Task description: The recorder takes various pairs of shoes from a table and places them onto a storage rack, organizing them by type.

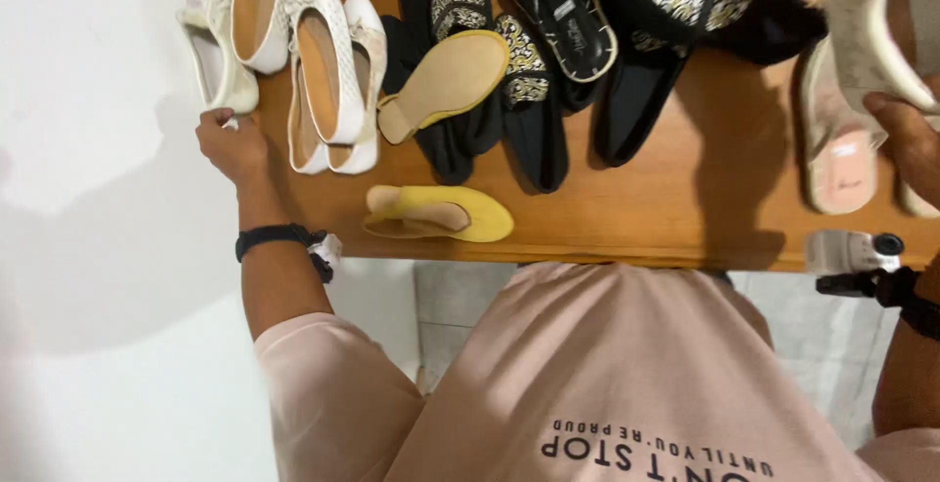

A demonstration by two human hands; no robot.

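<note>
My left hand (230, 144) rests at the left edge of a wooden table (685, 218), its curled fingertips touching the end of a white lace-up shoe (217, 61). Whether it grips the shoe I cannot tell. My right hand (906, 139) at the far right is closed on a cream strappy sandal (867, 37) raised over the table. A yellow flat shoe (441, 213) lies alone near the front edge, between my hands. Its mate (446, 81) lies sole up on black shoes behind it.
White flats (328, 71) lie beside the lace-up shoe. Black gold-patterned shoes (529, 61) and black slippers (627, 100) fill the middle. A beige sandal with a pink insole (840, 154) lies at right. Both wrists wear black bands. Tiled floor (460, 296) shows below the table.
</note>
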